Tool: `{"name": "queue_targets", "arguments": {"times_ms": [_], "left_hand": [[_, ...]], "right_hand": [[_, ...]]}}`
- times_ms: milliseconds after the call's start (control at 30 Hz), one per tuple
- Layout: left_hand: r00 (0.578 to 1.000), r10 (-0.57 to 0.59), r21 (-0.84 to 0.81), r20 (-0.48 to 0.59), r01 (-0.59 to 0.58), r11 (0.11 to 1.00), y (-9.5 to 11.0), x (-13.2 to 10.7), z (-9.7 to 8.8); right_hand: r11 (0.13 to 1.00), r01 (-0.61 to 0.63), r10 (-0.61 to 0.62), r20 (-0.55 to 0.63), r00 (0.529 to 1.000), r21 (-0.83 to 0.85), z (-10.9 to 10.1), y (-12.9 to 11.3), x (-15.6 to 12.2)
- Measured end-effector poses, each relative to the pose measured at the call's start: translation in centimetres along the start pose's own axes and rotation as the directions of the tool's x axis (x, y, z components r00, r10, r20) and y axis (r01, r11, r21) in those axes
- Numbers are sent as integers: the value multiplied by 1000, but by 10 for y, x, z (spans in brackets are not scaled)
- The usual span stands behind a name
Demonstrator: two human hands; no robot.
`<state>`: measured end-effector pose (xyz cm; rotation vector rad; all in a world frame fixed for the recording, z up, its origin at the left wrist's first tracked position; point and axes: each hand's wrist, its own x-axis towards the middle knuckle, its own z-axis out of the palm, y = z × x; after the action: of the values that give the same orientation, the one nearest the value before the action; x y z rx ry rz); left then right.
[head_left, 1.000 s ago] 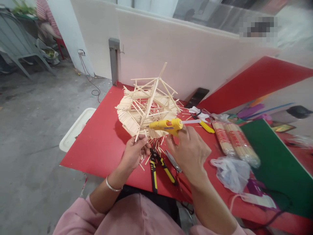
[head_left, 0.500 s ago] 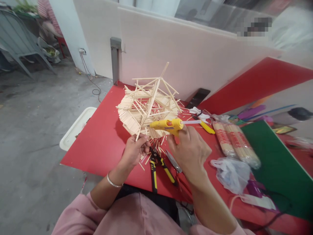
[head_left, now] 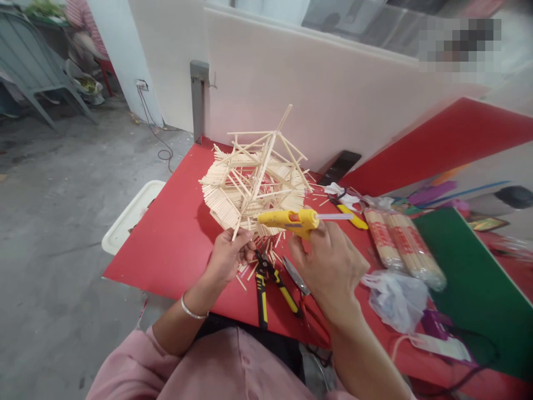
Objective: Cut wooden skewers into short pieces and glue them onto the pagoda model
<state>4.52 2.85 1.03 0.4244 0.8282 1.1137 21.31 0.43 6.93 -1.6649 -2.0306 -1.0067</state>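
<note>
A model built of thin wooden sticks [head_left: 220, 204] stands on the red tabletop [head_left: 175, 239], with an open frame of sticks over its layered base. My left hand [head_left: 228, 256] pinches the near end of a stick that juts from the model's front. In my right hand [head_left: 331, 261] is a yellow hot glue gun [head_left: 287, 220], a clear glue stick poking from its back. Its nozzle points left, close to the model's front; whether it touches is unclear. Pliers with black and yellow handles [head_left: 261, 297] lie just below my hands, beside scissors [head_left: 296, 276] and loose stick pieces.
To the right lie plastic-wrapped bundles of sticks [head_left: 410, 250], a clear plastic bag [head_left: 395, 297], a green board [head_left: 478, 294] and a yellow-handled tool [head_left: 353, 218]. A phone-like black object [head_left: 341, 165] leans at the back panel. A white tray [head_left: 125, 222] sits low at left.
My right hand has drawn the glue gun slightly right and down, away from the stick joint. My left hand keeps its pinch in nearly the same place.
</note>
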Motion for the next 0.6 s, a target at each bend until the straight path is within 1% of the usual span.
{"name": "queue_targets", "arguments": {"times_ms": [167,367,467,533,600], "left_hand": [[1000,2,5,-16,-2,1000,-1,1,-1],[1000,8,5,-11,-8,1000,-4,2,-2],[1000,10,-11,-18,-10,1000,-4,2,-1],[1000,13,-25,-22,-13,1000,-4,2,1],[1000,19,-36,-17,-20,999,-4,3,4]], "right_hand": [[997,56,-58,-42,997,-45,-7,1,0],[997,59,-62,-43,997,-52,-11,-1,1],[997,75,-76,-58,995,-25,-13,-1,0],[998,57,-57,-61,996,-14,-15,2,-3],[1000,7,-8,-62,998,-21,-18,7,-7]]}}
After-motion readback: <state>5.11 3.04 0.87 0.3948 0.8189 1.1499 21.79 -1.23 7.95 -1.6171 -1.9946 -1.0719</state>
